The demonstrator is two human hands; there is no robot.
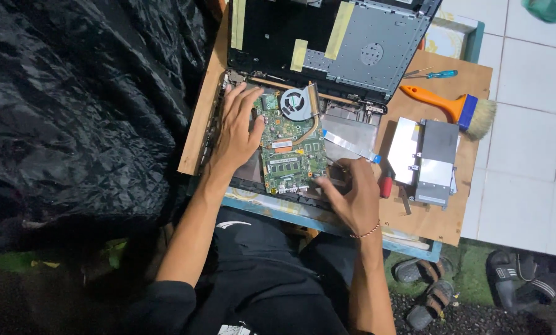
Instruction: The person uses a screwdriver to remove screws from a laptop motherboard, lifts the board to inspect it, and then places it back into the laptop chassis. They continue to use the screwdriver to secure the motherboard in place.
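A green laptop motherboard with a round cooling fan lies in the opened laptop base on a wooden board. My left hand rests flat on the board's left edge, fingers spread toward the fan. My right hand is at the motherboard's lower right corner, fingers pinched around a thin metal tool whose tip touches the board. The laptop's lid stands open behind, with strips of yellow tape on it.
An orange-handled brush and a small blue screwdriver lie at the back right. A silver metal drive unit and a red-handled tool sit right of the laptop. Black plastic sheeting covers the left. Sandals lie on the floor.
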